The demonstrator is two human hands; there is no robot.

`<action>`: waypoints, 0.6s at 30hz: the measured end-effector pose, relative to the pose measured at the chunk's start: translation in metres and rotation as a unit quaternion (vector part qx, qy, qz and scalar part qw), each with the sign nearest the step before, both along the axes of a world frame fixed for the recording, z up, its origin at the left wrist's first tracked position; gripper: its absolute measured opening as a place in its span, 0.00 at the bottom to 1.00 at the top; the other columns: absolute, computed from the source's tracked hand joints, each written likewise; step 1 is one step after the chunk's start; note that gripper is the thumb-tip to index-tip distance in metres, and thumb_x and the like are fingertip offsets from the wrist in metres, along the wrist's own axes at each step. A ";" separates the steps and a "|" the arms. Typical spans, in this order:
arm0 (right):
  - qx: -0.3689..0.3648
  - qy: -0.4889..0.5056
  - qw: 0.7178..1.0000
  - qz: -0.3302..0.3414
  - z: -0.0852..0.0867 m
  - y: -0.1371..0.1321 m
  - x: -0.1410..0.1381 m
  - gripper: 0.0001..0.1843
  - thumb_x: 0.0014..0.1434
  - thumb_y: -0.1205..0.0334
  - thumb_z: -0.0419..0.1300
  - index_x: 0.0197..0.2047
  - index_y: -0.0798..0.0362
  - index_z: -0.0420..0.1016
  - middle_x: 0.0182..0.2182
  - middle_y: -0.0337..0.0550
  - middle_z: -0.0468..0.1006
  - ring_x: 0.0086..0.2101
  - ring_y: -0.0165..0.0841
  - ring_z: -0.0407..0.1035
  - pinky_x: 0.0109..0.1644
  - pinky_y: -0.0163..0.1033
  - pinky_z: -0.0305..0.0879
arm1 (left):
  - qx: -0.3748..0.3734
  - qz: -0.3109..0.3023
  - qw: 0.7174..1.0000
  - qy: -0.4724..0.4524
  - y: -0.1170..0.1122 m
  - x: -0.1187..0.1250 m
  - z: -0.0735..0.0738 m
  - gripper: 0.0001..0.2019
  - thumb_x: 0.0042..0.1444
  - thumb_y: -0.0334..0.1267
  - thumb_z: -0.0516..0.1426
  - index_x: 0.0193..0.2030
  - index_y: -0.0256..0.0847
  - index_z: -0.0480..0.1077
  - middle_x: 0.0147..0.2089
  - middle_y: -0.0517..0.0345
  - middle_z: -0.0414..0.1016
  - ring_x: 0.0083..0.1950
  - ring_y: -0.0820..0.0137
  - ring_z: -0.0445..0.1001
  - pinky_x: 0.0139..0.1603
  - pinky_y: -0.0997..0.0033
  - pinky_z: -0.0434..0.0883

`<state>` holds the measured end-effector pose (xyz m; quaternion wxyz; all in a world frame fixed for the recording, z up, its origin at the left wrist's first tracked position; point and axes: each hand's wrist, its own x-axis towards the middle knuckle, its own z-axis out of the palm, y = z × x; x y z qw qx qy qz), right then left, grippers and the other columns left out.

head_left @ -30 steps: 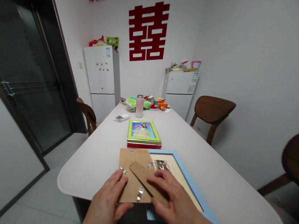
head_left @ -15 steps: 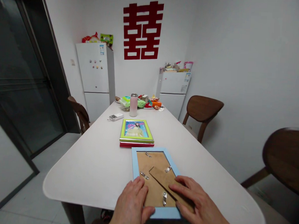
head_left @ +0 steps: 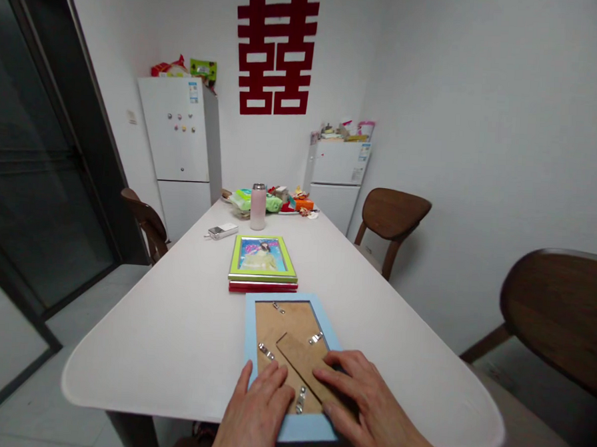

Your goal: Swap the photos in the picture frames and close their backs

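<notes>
A light blue picture frame (head_left: 253,324) lies face down at the near end of the table, its brown backboard (head_left: 293,316) up. Several small metal clips (head_left: 301,399) sit round the backboard. A slanting stand leg (head_left: 299,357) lies across it. My left hand (head_left: 256,411) rests on the lower left side of the frame, fingers spread flat and holding nothing. My right hand (head_left: 364,404) has its fingers over the stand leg and its thumb at the leg's left edge, covering the leg's lower end. Beyond lies a green picture frame (head_left: 263,276) on a red frame (head_left: 262,288).
On the white table (head_left: 162,343) stand a pink bottle (head_left: 258,208) and a small white device (head_left: 223,231). Colourful packets (head_left: 279,204) are heaped at the far end. Brown chairs (head_left: 396,214) flank the table. Two white refrigerators (head_left: 176,127) stand behind.
The whole view has shifted, so the table and frame appear further left. Both hands stay on the blue frame; the left fingers are slightly more spread.
</notes>
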<state>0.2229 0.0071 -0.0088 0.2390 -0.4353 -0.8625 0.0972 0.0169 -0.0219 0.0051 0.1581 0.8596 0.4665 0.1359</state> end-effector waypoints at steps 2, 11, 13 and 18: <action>0.010 0.007 1.000 -0.021 0.002 0.009 -0.001 0.15 0.53 0.59 0.49 0.42 0.50 0.70 0.40 0.48 0.68 0.41 0.37 0.60 0.44 0.45 0.58 | -0.011 0.011 1.000 -0.001 -0.001 0.000 -0.001 0.23 0.40 0.42 0.61 0.44 0.36 0.64 0.56 0.42 0.59 0.57 0.54 0.56 0.55 0.43 0.49; 0.007 -0.075 0.992 -0.099 0.001 0.046 -0.009 0.16 0.53 0.64 0.46 0.43 0.53 0.70 0.42 0.50 0.64 0.42 0.37 0.59 0.45 0.43 0.57 | -0.016 0.043 0.999 -0.026 0.000 -0.004 -0.004 0.13 0.41 0.37 0.60 0.35 0.37 0.64 0.55 0.44 0.61 0.57 0.59 0.56 0.57 0.47 0.48; 0.001 -0.071 0.993 -0.098 0.002 0.046 -0.010 0.16 0.53 0.66 0.46 0.41 0.56 0.71 0.41 0.51 0.64 0.42 0.37 0.59 0.47 0.42 0.57 | -0.016 0.053 0.998 -0.026 0.001 -0.005 -0.002 0.12 0.43 0.37 0.59 0.35 0.37 0.64 0.55 0.44 0.61 0.57 0.60 0.56 0.58 0.48 0.48; 0.017 -0.072 0.992 -0.099 0.000 0.044 -0.009 0.16 0.54 0.65 0.45 0.39 0.56 0.72 0.41 0.52 0.65 0.43 0.38 0.60 0.47 0.43 0.57 | -0.015 0.056 0.998 -0.015 0.001 -0.005 -0.003 0.14 0.42 0.37 0.59 0.37 0.36 0.64 0.55 0.42 0.60 0.57 0.60 0.56 0.58 0.48 0.48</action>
